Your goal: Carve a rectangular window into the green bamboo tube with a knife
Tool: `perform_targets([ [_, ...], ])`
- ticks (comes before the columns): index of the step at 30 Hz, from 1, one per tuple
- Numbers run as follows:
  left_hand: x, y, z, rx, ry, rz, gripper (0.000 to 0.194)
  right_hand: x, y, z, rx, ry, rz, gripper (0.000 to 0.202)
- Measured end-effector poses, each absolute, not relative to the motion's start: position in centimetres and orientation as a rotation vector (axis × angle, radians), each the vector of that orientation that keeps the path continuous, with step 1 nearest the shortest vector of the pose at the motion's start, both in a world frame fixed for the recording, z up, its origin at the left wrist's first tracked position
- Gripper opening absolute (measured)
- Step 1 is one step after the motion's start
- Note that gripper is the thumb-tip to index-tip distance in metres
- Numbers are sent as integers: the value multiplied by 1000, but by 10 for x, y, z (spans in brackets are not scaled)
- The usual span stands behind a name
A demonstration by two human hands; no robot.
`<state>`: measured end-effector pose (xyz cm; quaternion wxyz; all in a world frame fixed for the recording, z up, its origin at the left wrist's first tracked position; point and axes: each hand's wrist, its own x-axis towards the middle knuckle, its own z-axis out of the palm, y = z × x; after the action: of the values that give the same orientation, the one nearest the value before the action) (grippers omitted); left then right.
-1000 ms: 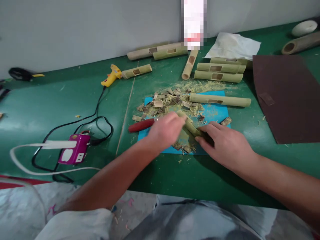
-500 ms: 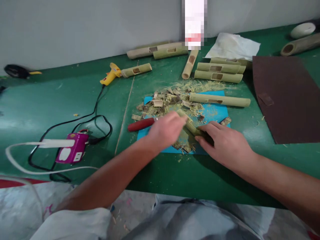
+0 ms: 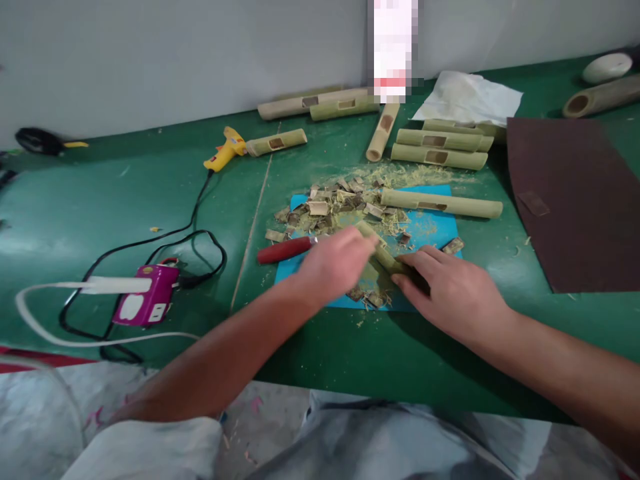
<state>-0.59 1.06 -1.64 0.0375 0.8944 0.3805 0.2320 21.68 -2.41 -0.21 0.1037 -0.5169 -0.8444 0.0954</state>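
Observation:
A short green bamboo tube (image 3: 385, 257) lies slanted over the blue sheet (image 3: 435, 233), with a cut opening near its far end. My right hand (image 3: 453, 283) grips its near end, fingers on top and thumb along the side. At the opening, my left hand (image 3: 337, 263) is closed, its fingertips against the tube; whatever it may hold is hidden by the fingers. Just left of that hand lies a tool with a red handle (image 3: 285, 251), its metal end partly covered by the hand. Bamboo chips and shavings (image 3: 320, 208) are heaped behind.
A longer notched bamboo tube (image 3: 443, 204) lies behind my hands. More notched tubes (image 3: 437, 157) stand stacked near white paper (image 3: 467, 97). Brown sheet (image 3: 575, 207) at right. At left are a yellow glue gun (image 3: 226, 150), a purple power adapter (image 3: 149, 293) and loose cables.
The whole view has shifted slightly right and down. Both hands keep nearly the same places on the bamboo tube; the left hand is a little less blurred.

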Motion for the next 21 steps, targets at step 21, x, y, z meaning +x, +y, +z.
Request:
perform_targets([
  [21,-7,9,-17,2724,1265,828,28,217,-25,-5,-1502,-2464,230,26],
])
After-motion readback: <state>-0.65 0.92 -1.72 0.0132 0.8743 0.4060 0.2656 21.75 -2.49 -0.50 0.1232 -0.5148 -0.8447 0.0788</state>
